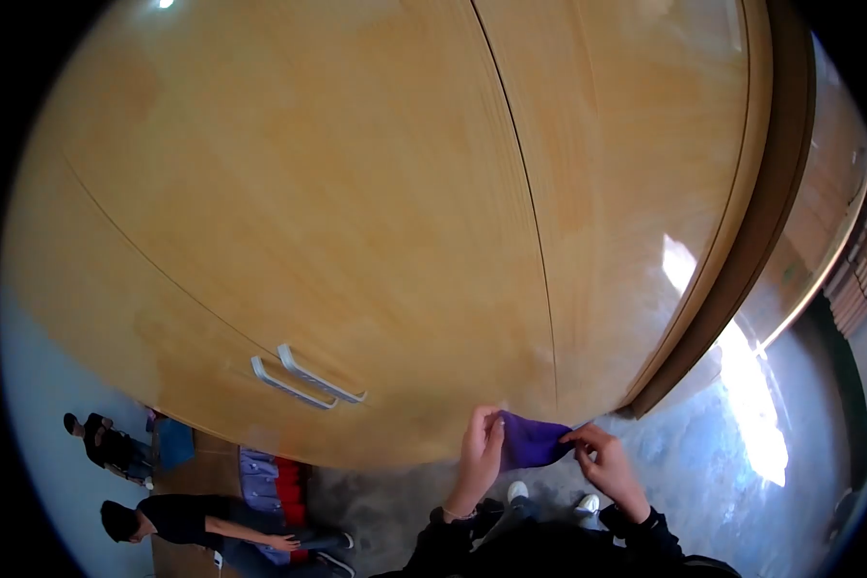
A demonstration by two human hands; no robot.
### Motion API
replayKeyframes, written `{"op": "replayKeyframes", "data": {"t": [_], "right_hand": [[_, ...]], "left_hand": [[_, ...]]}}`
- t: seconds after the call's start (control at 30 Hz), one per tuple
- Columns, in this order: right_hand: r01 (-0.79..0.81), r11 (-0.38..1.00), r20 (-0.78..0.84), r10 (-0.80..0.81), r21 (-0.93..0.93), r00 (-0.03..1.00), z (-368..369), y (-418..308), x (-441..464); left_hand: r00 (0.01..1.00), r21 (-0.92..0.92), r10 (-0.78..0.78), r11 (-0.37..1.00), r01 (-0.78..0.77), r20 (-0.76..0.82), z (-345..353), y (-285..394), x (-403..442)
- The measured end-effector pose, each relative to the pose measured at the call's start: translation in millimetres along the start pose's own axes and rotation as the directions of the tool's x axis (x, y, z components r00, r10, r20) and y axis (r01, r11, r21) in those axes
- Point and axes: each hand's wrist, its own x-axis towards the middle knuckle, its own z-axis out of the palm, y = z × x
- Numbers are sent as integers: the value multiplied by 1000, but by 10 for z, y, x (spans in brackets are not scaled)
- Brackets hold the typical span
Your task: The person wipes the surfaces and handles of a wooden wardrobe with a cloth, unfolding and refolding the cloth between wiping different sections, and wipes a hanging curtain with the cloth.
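A purple cloth [535,443] is stretched between my two hands in front of the wooden cabinet. My left hand [482,445] grips its left end, with the thumb pressed against the fingers. Pinched between the fingertips of my right hand [602,462] is the cloth's right edge. The fabric sags a little in the middle. What kind of cloth item it is, I cannot make out.
A large wooden cabinet [356,193] with two metal handles [308,381] fills most of the view. Two people [193,520] [111,443] are at the lower left, near a red and lilac fabric item [260,482]. Sunlight falls on the grey floor [684,462] at right.
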Motion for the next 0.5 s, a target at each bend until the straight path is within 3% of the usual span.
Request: {"op": "replayKeyframes", "data": {"t": [0.07, 0.13, 0.2, 0.27, 0.3, 0.33, 0.37, 0.4, 0.47, 0.5], "right_hand": [[58, 998, -21, -58, -9, 998, -32, 30, 17], [70, 973, -31, -64, 219, 997, -7, -53, 0], [79, 975, -31, -74, 208, 997, -9, -64, 39], [152, 987, -44, -150, 58, 988, 30, -24, 96], [147, 988, -60, -144, 54, 988, 56, -73, 121], [107, 989, -56, -102, 101, 993, 71, -139, 140], [61, 987, -49, -55, 148, 997, 97, -207, 153], [43, 989, -60, -34, 144, 998, 139, -280, 172], [-117, 892, -56, 156, 438, 986, 306, -461, 308], [-125, 890, -68, 172, 439, 983, 378, -467, 258]], "left_hand": [[1000, 26, 20, 999, -20, -16, 60, 68, -12], [999, -43, 33, 999, -33, 15, 24, 110, -8], [992, -28, 79, 996, -82, -97, -66, 184, 27], [984, -16, 127, 991, -130, -121, -164, 218, 91], [965, 146, 200, 974, -176, -168, -220, 244, 99], [941, 305, 271, 931, -202, -203, -269, 257, 76], [923, 350, 313, 909, -225, -222, -323, 270, 81], [931, 340, 298, 915, -217, -208, -377, 294, 85], [935, 156, 200, 975, -160, -293, -535, 375, 111], [942, 151, 190, 977, -153, -277, -594, 353, 86]]}}
